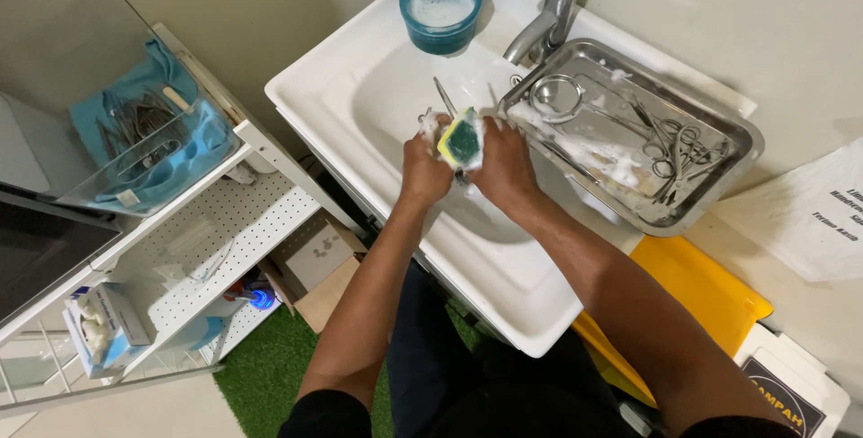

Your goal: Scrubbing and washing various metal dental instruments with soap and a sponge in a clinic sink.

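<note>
Over the white sink (pixel 360 70), my left hand (pixel 424 165) grips a thin metal instrument (pixel 444 96) whose tip points up and away. My right hand (pixel 503 161) holds a soapy yellow and green sponge (pixel 462 138) pressed against that instrument. Both hands are covered in foam and touch each other around the sponge. A steel tray (pixel 715 115) rests on the sink's right side, holding a small round metal bowl (pixel 556 97), several scissor-like instruments (pixel 676 146) and suds.
A blue bowl of soapy water (pixel 440 8) stands at the sink's back beside the chrome tap (pixel 548 16). To the left, a white shelf holds a clear box (pixel 135 123) with instruments on blue cloth. A yellow bin (pixel 710 299) stands at the right.
</note>
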